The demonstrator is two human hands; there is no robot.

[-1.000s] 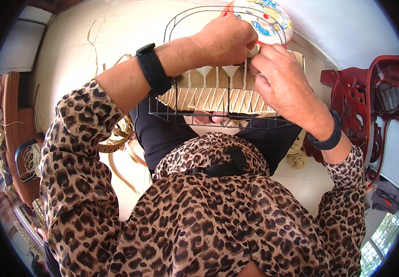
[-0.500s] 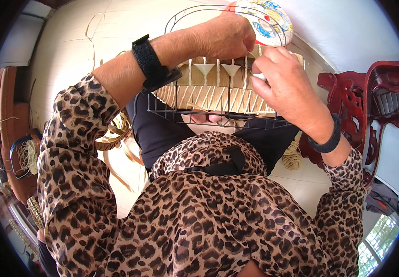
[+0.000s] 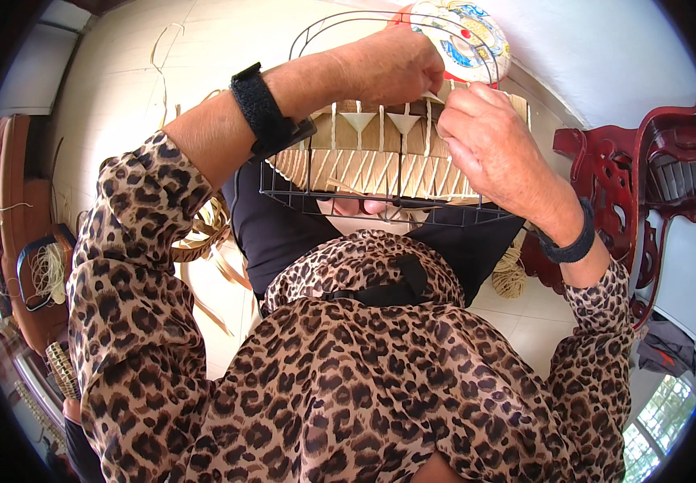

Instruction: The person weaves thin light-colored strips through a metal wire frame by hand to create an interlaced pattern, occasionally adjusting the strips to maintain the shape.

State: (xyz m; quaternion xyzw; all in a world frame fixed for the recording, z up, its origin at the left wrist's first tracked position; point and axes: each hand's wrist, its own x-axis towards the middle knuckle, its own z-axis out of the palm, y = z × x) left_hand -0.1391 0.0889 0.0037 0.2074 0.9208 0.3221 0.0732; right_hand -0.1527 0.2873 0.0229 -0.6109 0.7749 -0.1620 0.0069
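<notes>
A basket frame of black wire (image 3: 396,199) rests over my lap, its tall hoop rising at the far side. Tan flat strips (image 3: 372,133) and pale twisted cord (image 3: 428,126) fill its near wall, with pale triangular pieces (image 3: 403,122) between the upright cords. My left hand (image 3: 396,66) reaches across the far edge of the weave, closed, with a pale strip (image 3: 432,97) at its fingertips. Close beside it, my right hand (image 3: 486,133) is closed in a pinch at the right part of the weave. Its fingers hide what they hold.
A round stool with a patterned top (image 3: 465,36) stands beyond the basket. Carved dark red wooden furniture (image 3: 610,189) is at the right. A ball of cord (image 3: 509,275) lies by my right leg, and loose tan strips (image 3: 203,233) lie by my left. Brown furniture (image 3: 30,193) stands far left.
My right hand's fingers have closed in and turned inward near the weave. The left hand has barely moved, and a pale strip now shows below its fingertips.
</notes>
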